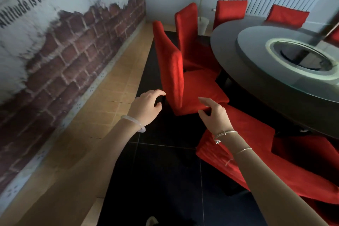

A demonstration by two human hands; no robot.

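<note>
Head view: the red-covered chair (176,79) stands at the round table (225,46), seat toward the table and back toward the wall. My left hand (146,105) is relaxed and holds nothing, fingertips at the lower edge of the chair's back. My right hand (215,115) has the seat's near corner between thumb and fingers; I cannot tell whether they have closed on it. 2 more flank it: the near chair (256,145) below my right forearm, the far chair (189,38) beyond. Left is the brick-print wall (73,46).
</note>
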